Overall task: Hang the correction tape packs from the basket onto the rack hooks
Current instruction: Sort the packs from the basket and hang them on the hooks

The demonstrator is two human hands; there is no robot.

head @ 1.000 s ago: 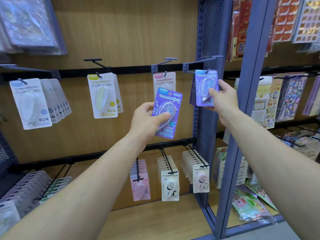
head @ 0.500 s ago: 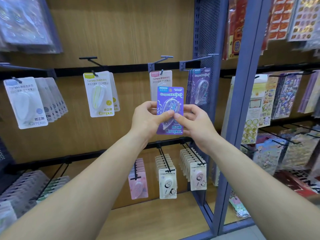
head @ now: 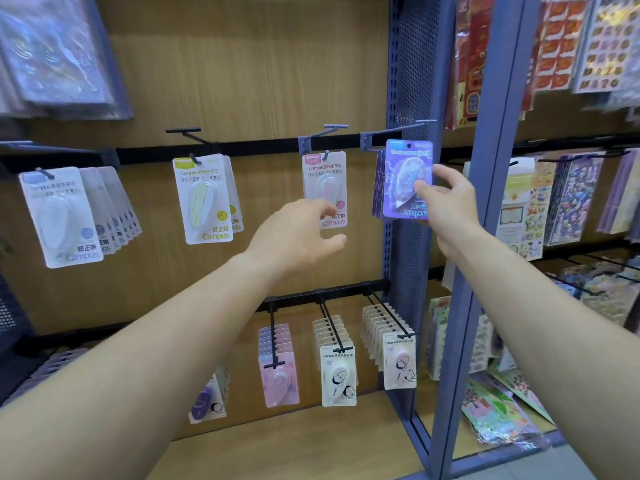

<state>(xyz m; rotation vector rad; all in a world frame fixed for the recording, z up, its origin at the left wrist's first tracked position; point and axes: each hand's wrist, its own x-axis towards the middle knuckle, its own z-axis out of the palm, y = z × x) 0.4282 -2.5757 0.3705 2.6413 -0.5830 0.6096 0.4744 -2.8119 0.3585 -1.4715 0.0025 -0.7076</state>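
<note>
In the head view, my right hand [head: 446, 206] is raised to the right end of the upper rail and pinches a purple carded correction tape pack [head: 407, 178] by its right edge, thumb on the front over the clear blister, fingers behind. The pack hangs upright just under the grey-blue metal hook [head: 398, 128] that juts out beside the blue perforated steel upright [head: 412, 81]. I cannot tell whether the hole at the card's top is threaded onto the prong. Just behind it on the left are more purple packs [head: 379, 188].

My left hand [head: 298, 233] is apart from the right, lower and further left, with fingers loosely spread and gripping nothing, in front of the pink-and-white carded pack [head: 325, 188] on the neighbouring hook.

Further left along the rail hang yellow-green carded packs [head: 204, 199] and, at the far left, a row of white carded packs [head: 59, 216]. On the lower rail, black wire hooks [head: 332, 327] carry rows of cartoon-printed packs [head: 337, 375]. Right of the upright hang colourful sticker sheets [head: 571, 199].
</note>
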